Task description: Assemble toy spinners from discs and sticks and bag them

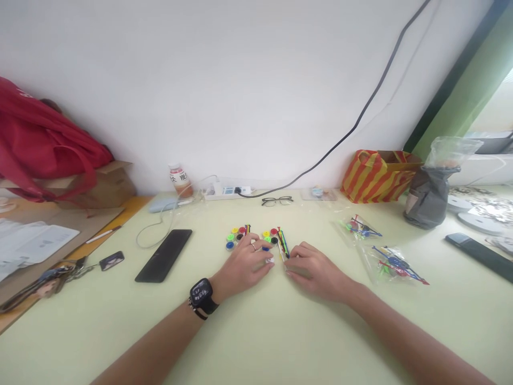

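My left hand [249,263], with a ring and a black watch, has its fingers bent and drawn together around a small white disc [270,260]. Facing it, my right hand [313,268] is closed, its fingertips at the near end of a bundle of thin coloured plastic sticks [282,243]. Its exact grip is partly hidden. Beside the bundle lie small round discs, among them a red disc [273,231] and a black disc [274,240]. Farther left is a similar disc group with a yellow disc [234,230] and a blue disc [230,245], partly behind my left hand.
Clear bags of coloured parts [395,264] lie at right. A black phone [164,255] lies left. Glasses [277,201], a power strip [227,192] and a bottle [180,181] are near the wall. A striped bag [379,176] and a grey bag [427,198] stand at back right.
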Motion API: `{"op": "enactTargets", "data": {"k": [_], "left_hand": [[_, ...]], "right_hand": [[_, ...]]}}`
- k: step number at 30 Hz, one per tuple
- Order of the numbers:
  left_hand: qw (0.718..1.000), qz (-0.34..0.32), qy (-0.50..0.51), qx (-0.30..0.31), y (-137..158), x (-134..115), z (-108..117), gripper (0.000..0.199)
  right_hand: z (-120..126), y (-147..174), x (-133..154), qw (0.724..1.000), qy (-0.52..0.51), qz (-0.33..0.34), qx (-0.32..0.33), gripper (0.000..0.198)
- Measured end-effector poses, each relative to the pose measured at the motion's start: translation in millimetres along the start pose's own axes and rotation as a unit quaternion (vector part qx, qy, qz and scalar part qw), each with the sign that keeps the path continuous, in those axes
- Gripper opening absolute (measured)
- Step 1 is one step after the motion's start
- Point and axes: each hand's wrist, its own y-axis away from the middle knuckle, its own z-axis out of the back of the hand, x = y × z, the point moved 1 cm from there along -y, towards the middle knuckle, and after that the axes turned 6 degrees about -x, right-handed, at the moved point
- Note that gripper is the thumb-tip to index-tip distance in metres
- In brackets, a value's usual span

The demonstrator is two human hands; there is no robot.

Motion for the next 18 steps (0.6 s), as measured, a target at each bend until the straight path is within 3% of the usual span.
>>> {"op": "enactTargets", "data": {"k": [7, 11, 18], "left_hand": [[0.996, 0.014, 0.081, 0.031, -3, -4, 3, 0.019], [0.987, 0.082, 0.127, 0.059, -3, -13, 7, 0.022], [0.924, 0.187, 0.331, 0.052, -2, -22, -4, 0.024]], "right_hand": [[-1, -1, 1, 1.0, 0.003, -0.005, -0.023, 0.018], [-7, 0, -3, 1.0, 0.02, -0.017, -0.005, 0.021], [-7, 1, -7, 0.99, -0.093, -0.093, -0.043, 0.011]]}}
